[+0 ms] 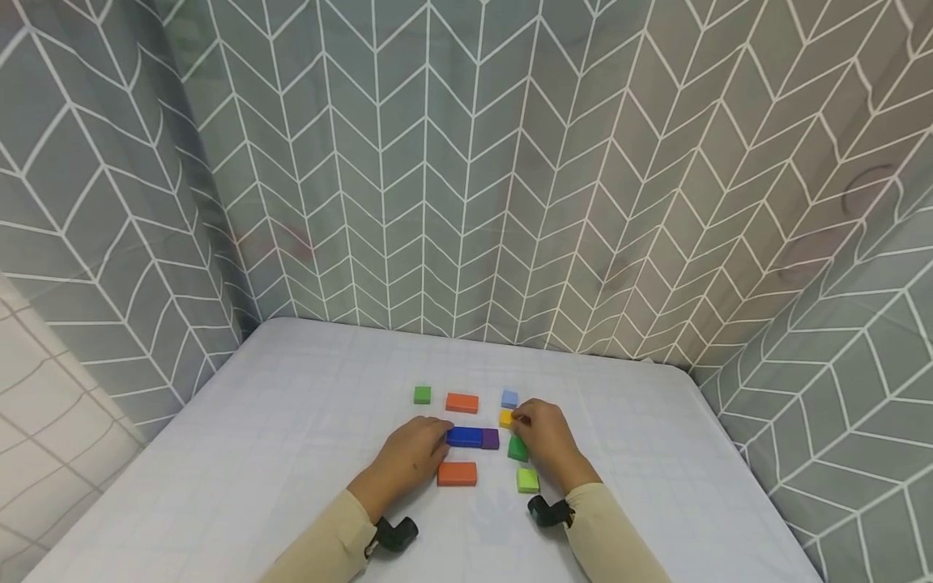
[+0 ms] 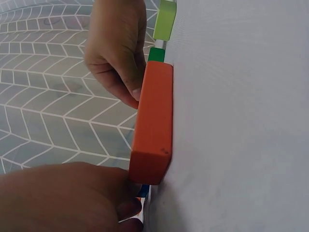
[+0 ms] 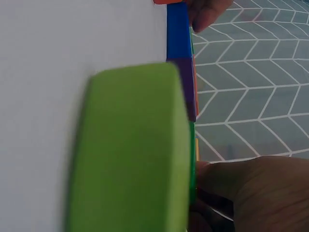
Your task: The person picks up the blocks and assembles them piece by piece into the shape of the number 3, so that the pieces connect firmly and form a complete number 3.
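Observation:
My left hand (image 1: pixel 411 455) grips the left end of a long blue block (image 1: pixel 464 437). A small purple block (image 1: pixel 491 439) stands against the blue block's right end. My right hand (image 1: pixel 545 437) pinches a yellow block (image 1: pixel 505 418), partly covered by the fingers. Just below those fingers is a dark green block (image 1: pixel 518 448). In the right wrist view the right thumb (image 3: pixel 217 179) shows behind the dark green block, and a lime green block (image 3: pixel 128 150) fills the foreground. An orange block (image 2: pixel 153 113) hides part of the left fingertips in the left wrist view.
Beyond the hands lie a green block (image 1: pixel 422 395), another orange block (image 1: pixel 462 402) and a light blue block (image 1: pixel 509 398). All rest on a table with a white cloth (image 1: pixel 306 405). A grey patterned curtain (image 1: pixel 466 178) hangs behind and at the sides.

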Demonstrator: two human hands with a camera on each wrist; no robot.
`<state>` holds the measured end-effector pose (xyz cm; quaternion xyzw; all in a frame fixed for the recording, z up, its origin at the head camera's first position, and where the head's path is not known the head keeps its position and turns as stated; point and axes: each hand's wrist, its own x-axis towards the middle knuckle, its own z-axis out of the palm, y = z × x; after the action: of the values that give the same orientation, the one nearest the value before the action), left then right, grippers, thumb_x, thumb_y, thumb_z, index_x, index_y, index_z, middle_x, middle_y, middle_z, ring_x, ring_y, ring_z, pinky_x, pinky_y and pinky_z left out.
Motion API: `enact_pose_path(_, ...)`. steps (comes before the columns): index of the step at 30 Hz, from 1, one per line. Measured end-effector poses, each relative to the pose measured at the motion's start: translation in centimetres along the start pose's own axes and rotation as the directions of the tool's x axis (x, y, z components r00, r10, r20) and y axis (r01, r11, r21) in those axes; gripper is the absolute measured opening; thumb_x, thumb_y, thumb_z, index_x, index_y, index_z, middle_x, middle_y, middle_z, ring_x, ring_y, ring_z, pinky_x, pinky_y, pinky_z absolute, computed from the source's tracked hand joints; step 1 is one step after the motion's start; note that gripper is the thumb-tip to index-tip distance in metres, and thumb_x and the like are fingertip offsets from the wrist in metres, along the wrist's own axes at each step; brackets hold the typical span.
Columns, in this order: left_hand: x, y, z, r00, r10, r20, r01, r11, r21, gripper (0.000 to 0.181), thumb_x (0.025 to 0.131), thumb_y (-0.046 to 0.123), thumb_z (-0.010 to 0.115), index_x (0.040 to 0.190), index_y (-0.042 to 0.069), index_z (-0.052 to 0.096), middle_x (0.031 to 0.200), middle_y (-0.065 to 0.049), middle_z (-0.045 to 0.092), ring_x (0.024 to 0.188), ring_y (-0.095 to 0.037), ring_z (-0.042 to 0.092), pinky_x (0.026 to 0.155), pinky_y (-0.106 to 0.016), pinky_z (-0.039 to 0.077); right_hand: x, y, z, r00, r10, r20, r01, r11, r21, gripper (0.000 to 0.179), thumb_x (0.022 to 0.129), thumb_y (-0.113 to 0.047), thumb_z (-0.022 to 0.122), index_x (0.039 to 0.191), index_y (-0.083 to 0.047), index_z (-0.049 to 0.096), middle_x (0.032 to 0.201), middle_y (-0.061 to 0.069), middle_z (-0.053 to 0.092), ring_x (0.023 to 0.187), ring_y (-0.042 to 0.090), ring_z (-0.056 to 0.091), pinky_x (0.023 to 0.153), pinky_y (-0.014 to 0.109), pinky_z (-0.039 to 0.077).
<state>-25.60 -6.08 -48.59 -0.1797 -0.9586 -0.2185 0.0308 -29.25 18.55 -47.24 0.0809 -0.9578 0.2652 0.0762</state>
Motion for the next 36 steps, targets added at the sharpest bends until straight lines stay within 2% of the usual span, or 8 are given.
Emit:
enact_pose_path(6, 0.0, -0.1, 0.1, 1.0, -0.018, 0.0, 0.018, 1.0, -0.004, 0.039, 0.096, 0.029, 0.067, 0.132, 0.013, 0.064, 0.128, -0.003, 0.067, 0.122, -0.02, 0.059, 0.103, -0.043, 0.05, 0.6, -0.5, 0.1, 0.998, -0.052, 0.032, 0.052, 0.999, 0.013, 0.009, 0.087, -0.007, 0.075, 0.095, -0.006, 0.078, 0.099, 0.004, 0.071, 0.09, 0.018, 0.064, 0.081, 0.038, 0.058)
enact_pose_path(12, 0.0, -0.2, 0.1, 1.0, -0.012, 0.001, 0.012, 1.0, -0.014, 0.038, 0.096, 0.029, 0.067, 0.13, 0.013, 0.065, 0.125, -0.002, 0.067, 0.119, -0.019, 0.06, 0.101, -0.043, 0.051, 0.5, -1.0, 0.5, 0.995, -0.09, 0.041, 0.089, 0.996, 0.019, 0.01, 0.089, -0.007, 0.073, 0.098, -0.006, 0.078, 0.101, 0.005, 0.072, 0.099, 0.022, 0.067, 0.09, 0.042, 0.057)
enact_pose_path(22, 0.0, -0.1, 0.1, 1.0, -0.005, -0.008, 0.005, 1.0, -0.027, 0.037, 0.096, 0.027, 0.066, 0.129, 0.011, 0.066, 0.124, -0.004, 0.068, 0.118, -0.019, 0.06, 0.1, -0.042, 0.052, 0.6, -1.4, 0.9, 0.994, -0.091, 0.056, 0.089, 0.995, 0.039, 0.012, 0.09, -0.008, 0.072, 0.1, -0.007, 0.079, 0.103, 0.004, 0.072, 0.101, 0.021, 0.066, 0.092, 0.042, 0.056)
enact_pose_path(30, 0.0, 0.1, 0.0, 1.0, -0.026, 0.003, 0.026, 0.999, -0.036, 0.038, 0.097, 0.027, 0.065, 0.131, 0.011, 0.065, 0.125, -0.003, 0.067, 0.118, -0.019, 0.06, 0.101, -0.042, 0.051, 0.8, -1.8, 0.7, 0.995, -0.072, 0.074, 0.068, 0.996, 0.05, 0.012, 0.091, -0.009, 0.072, 0.1, -0.007, 0.079, 0.1, 0.003, 0.072, 0.098, 0.021, 0.066, 0.091, 0.042, 0.057)
enact_pose_path(36, 0.0, 0.1, -0.1, 1.0, -0.027, 0.008, 0.028, 0.999, -0.039, 0.038, 0.097, 0.027, 0.064, 0.131, 0.011, 0.064, 0.125, -0.003, 0.067, 0.119, -0.02, 0.06, 0.102, -0.043, 0.051, 0.8, -1.7, 0.8, 0.993, -0.085, 0.083, 0.083, 0.996, 0.037, 0.012, 0.091, -0.009, 0.072, 0.1, -0.007, 0.079, 0.1, 0.004, 0.072, 0.096, 0.02, 0.066, 0.09, 0.041, 0.057)
